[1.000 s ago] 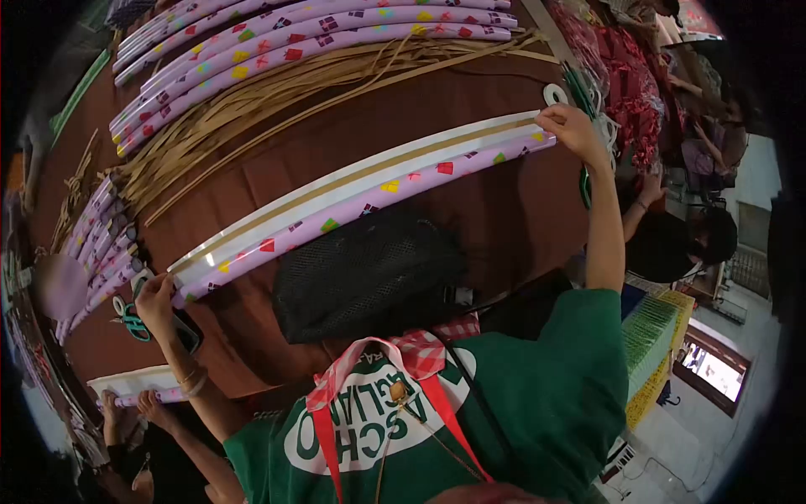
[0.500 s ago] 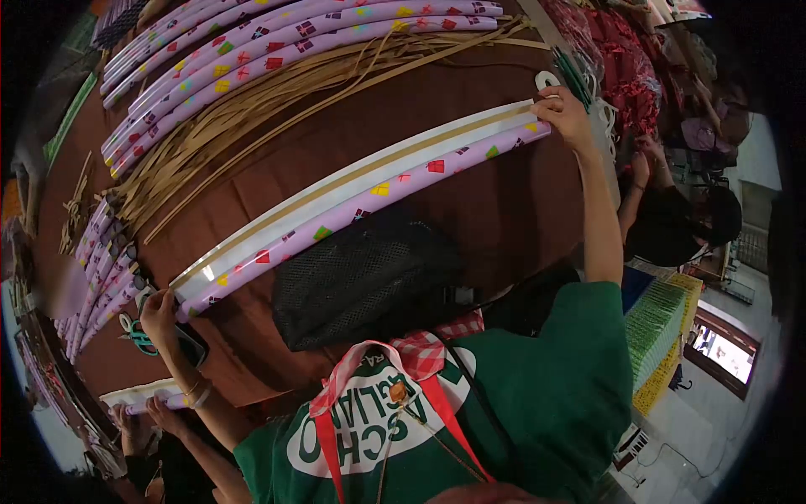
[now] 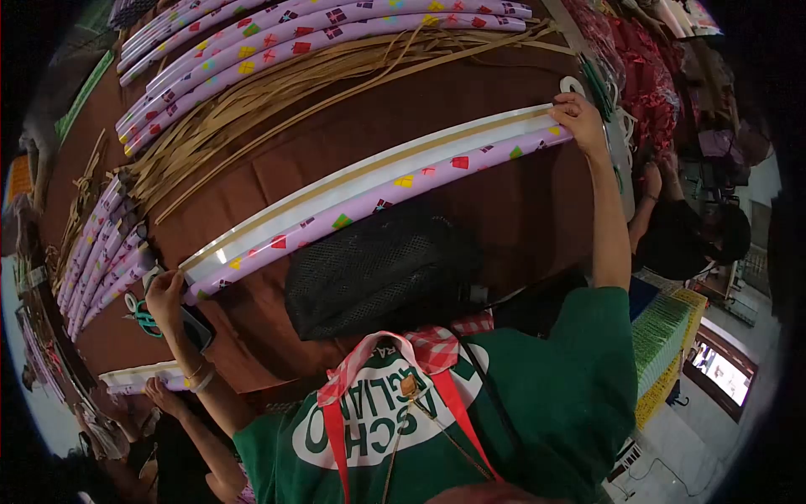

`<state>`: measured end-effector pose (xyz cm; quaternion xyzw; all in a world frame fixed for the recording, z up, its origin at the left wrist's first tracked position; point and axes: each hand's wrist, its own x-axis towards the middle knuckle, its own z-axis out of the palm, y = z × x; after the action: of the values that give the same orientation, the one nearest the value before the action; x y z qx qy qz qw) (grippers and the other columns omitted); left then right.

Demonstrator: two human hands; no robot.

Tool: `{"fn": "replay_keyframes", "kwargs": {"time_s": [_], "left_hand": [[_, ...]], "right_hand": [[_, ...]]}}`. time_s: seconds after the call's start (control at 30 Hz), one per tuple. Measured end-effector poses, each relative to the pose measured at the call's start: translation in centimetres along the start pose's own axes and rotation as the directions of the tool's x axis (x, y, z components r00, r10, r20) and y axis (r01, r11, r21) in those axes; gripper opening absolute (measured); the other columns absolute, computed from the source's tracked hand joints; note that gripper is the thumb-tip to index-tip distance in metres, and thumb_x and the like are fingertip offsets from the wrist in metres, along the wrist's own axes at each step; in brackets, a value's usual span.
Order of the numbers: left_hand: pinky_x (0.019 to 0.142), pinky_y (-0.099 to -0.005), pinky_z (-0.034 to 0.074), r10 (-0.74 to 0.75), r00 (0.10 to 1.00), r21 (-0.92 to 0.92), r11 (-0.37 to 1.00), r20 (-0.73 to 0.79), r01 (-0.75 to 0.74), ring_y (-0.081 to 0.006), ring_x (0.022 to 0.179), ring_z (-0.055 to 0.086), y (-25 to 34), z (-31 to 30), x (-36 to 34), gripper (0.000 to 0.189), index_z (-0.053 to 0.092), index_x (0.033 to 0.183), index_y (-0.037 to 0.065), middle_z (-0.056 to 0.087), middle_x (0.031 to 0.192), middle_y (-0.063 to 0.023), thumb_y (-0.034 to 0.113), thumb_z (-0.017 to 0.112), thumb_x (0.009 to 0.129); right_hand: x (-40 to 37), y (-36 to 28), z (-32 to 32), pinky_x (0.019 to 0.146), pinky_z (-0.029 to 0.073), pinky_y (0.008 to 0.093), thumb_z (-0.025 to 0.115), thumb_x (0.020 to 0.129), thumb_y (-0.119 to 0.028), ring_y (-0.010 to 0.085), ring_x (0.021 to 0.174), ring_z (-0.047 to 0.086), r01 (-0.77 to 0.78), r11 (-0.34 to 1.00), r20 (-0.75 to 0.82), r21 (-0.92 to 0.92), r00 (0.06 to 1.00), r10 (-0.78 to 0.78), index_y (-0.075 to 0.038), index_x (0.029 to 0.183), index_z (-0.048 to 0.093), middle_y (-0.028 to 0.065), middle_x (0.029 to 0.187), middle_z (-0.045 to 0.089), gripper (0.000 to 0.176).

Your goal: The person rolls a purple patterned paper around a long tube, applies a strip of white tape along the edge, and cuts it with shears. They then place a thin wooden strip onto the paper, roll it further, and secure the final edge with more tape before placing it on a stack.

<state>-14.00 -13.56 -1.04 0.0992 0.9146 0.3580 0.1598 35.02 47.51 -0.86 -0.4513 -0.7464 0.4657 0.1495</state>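
Observation:
A long lilac roll of gift-printed wrapping paper (image 3: 369, 195) lies slantwise across the brown table cover. Its white underside shows along the far edge, with a tan strip (image 3: 379, 165) running lengthwise on it. My left hand (image 3: 165, 292) is closed at the left end, fingers pinching the paper's edge. At the other end, my right hand (image 3: 581, 119) grips the paper's corner between thumb and fingers. A white ring (image 3: 572, 86), maybe a tape roll, sits just beyond my right hand. Scissors with teal handles (image 3: 144, 316) lie beside my left wrist.
A black mesh bag (image 3: 378, 269) lies between the roll and my body. Beyond are loose tan strips (image 3: 277, 118) and several finished-looking lilac rolls (image 3: 336, 25); more rolls (image 3: 105, 252) lie left. A co-worker's hand (image 3: 164, 395) holds another sheet at lower left. Another person (image 3: 688, 227) sits right.
The whole view has shifted a little, so the table and roll appear farther right. Both my hands keep hold of the paper's ends. One of the co-worker's hands has left their sheet.

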Motion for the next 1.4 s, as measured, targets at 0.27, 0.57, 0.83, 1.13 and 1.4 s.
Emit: {"fn": "replay_keyframes", "kwargs": {"time_s": [0.27, 0.57, 0.83, 1.13, 1.4], "left_hand": [[0.047, -0.0184, 0.037, 0.034, 0.999, -0.023, 0.999, 0.005, -0.034, -0.0041, 0.054, 0.049, 1.1, 0.0, -0.5, 0.016, 0.065, 0.085, 0.0, 0.061, 0.069, 0.0005, 0.015, 0.069, 0.08], [0.045, -0.0181, 0.035, -0.005, 1.0, 0.011, 1.0, 0.006, 0.005, -0.0032, 0.052, 0.047, 0.9, -0.1, -0.3, 0.015, 0.065, 0.085, 0.0, 0.061, 0.068, 0.0007, 0.014, 0.068, 0.08], [0.049, -0.0186, 0.038, 0.01, 1.0, -0.023, 1.0, 0.019, -0.009, -0.0045, 0.058, 0.051, 1.1, 0.0, -0.4, 0.016, 0.065, 0.085, 0.0, 0.062, 0.071, -0.0001, 0.014, 0.069, 0.08], [0.054, -0.0196, 0.041, 0.042, 0.999, -0.075, 0.996, 0.032, -0.04, -0.0054, 0.061, 0.052, 0.4, -0.1, -0.2, 0.017, 0.065, 0.084, -0.001, 0.062, 0.071, 0.0004, 0.015, 0.07, 0.079], [0.056, -0.0208, 0.043, 0.054, 0.998, 0.056, 0.997, 0.038, -0.056, -0.0059, 0.063, 0.054, 0.7, -0.2, -0.1, 0.017, 0.065, 0.084, -0.001, 0.063, 0.072, -0.0004, 0.014, 0.07, 0.079]], "right_hand": [[0.2, 0.2, 0.2, 0.069, 0.045, 0.0239, 0.068, 0.08, -0.015, 0.0115, 0.077, 0.056, 0.013, 0.997, 0.0, -0.07, 1.0, -0.013, 0.0, 0.105, 0.054, 0.0059, 0.086, 0.062, 0.033], [0.4, -0.1, 0.2, 0.069, 0.045, 0.0246, 0.067, 0.079, -0.016, 0.0115, 0.077, 0.057, -0.028, 0.987, -0.033, -0.155, 0.999, 0.023, 0.001, 0.102, 0.057, 0.0063, 0.086, 0.063, 0.031], [0.2, -0.5, 1.2, 0.068, 0.046, 0.0263, 0.066, 0.077, -0.014, 0.0134, 0.075, 0.058, 0.031, 0.965, -0.112, -0.261, 0.992, -0.062, 0.001, 0.098, 0.057, 0.0071, 0.081, 0.062, 0.027], [-0.2, -0.9, 2.3, 0.072, 0.047, 0.0291, 0.069, 0.069, -0.011, 0.0174, 0.077, 0.059, -0.027, 0.91, -0.254, -0.414, 0.963, -0.087, -0.002, 0.099, 0.058, 0.008, 0.082, 0.061, 0.033], [0.9, 2.1, 0.5, 0.076, 0.046, 0.027, 0.072, 0.069, -0.007, 0.0157, 0.085, 0.055, -0.062, 0.998, -0.219, 0.012, 0.974, 0.063, 0.002, 0.105, 0.058, 0.0069, 0.093, 0.058, 0.04]]}}
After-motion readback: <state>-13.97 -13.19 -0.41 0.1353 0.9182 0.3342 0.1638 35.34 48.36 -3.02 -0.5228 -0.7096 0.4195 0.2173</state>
